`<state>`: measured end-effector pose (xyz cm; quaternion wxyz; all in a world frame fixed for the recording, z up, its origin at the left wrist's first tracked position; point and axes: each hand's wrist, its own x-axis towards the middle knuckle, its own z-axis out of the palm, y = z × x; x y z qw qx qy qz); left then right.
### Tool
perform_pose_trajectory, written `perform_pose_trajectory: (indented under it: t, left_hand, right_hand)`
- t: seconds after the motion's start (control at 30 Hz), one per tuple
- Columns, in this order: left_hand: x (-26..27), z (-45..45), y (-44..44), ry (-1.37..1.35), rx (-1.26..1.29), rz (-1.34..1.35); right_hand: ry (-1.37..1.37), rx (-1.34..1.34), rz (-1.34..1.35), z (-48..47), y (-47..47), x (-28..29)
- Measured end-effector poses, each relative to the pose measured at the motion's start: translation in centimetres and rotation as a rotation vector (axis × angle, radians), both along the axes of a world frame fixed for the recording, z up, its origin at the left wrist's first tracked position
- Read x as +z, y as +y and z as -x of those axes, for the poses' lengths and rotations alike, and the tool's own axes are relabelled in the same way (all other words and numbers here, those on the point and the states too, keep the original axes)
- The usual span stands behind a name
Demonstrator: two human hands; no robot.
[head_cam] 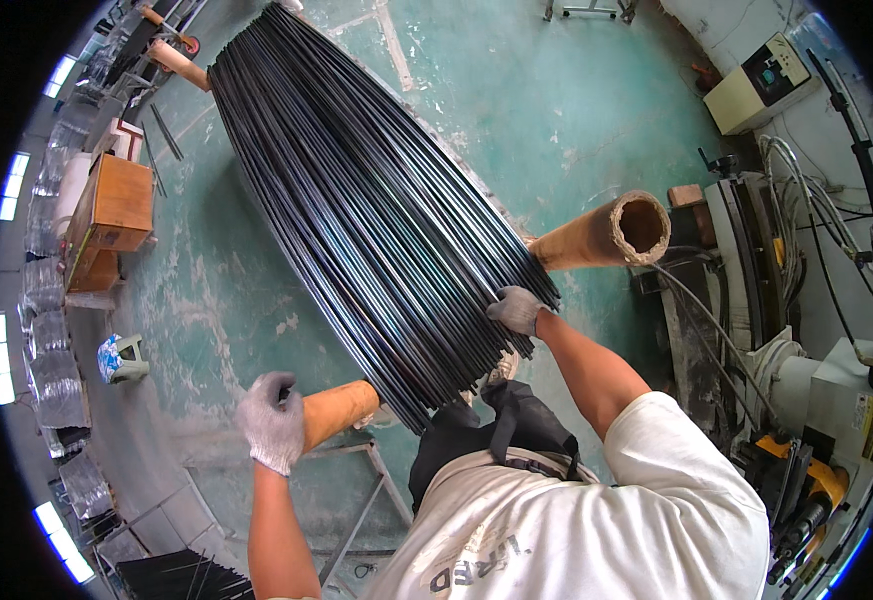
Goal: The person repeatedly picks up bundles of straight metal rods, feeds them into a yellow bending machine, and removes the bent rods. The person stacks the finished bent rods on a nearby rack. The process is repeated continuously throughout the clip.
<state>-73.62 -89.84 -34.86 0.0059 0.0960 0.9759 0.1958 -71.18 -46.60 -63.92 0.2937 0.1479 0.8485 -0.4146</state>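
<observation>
A broad bundle of long, thin black rods [376, 217] stretches away from my body, its uneven near ends close to my legs. My right hand [517, 310], in a grey knit glove, is curled on the rods near their right-hand ends. On the left, my gloved left hand [271, 420] is closed over the upper end of a brown cardboard tube [340, 411], hiding its mouth. Another cardboard tube [586, 236] rises at the bundle's right side, its frayed open end facing up. A further tube [179, 64] sticks out at the far left.
Machinery with hoses [751, 255] lines the right side, below a control box [759, 82]. A metal frame [372, 487] stands by my left leg. A small stool [125, 358], a wooden cabinet [110, 202] and wrapped bundles [61, 375] are leftward. More black rods [181, 576] lie at lower left.
</observation>
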Motion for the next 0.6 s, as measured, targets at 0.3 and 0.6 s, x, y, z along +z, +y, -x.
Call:
perform_pose_trajectory:
  t: [0.3, 0.6]
  left_hand:
    - [-1.4, -0.5, -1.1, 0.150, -0.090, 0.129]
    - [-12.6, -7.6, 10.0, -0.755, -0.100, -0.853]
  right_hand:
    - [-0.002, -0.266, -0.026, -5.4, -3.6, 6.2]
    - [-0.296, -0.427, -0.304, -33.8, -6.7, 16.6]
